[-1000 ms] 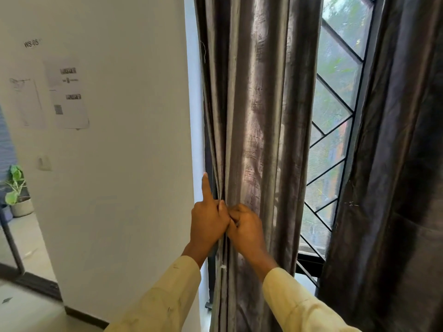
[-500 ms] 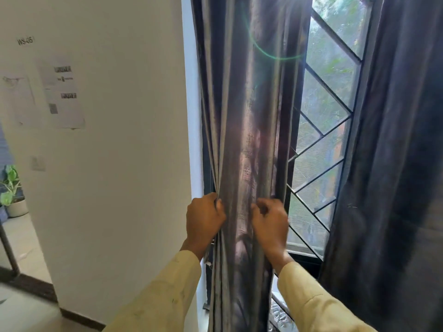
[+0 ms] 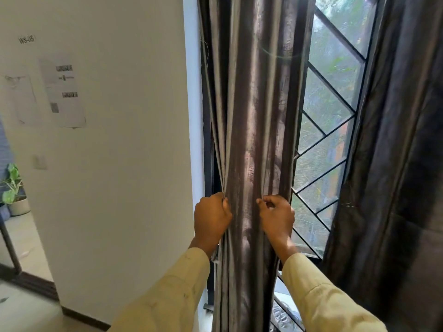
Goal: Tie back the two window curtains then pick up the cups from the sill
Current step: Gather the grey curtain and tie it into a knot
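Observation:
The left curtain (image 3: 251, 104), shiny grey-brown fabric, hangs gathered into a narrow bundle in front of the window's left side. My left hand (image 3: 212, 220) grips the bundle's left edge at waist height. My right hand (image 3: 278, 219) pinches the bundle's right side at the same height, fingers curled into the folds. The right curtain (image 3: 398, 164), dark and loose, hangs down the right of the window. No tie-back is plainly visible between my hands. The sill and the cups are hidden from view.
A window (image 3: 328, 130) with a black diagonal grille shows between the curtains. A white wall (image 3: 124, 164) with taped papers (image 3: 63, 92) stands on the left. A potted plant (image 3: 14, 190) sits on the floor far left.
My hands were touching at the curtain's left edge; they have since moved apart to either side of the bundle. The left index finger, pointing up before, has curled in.

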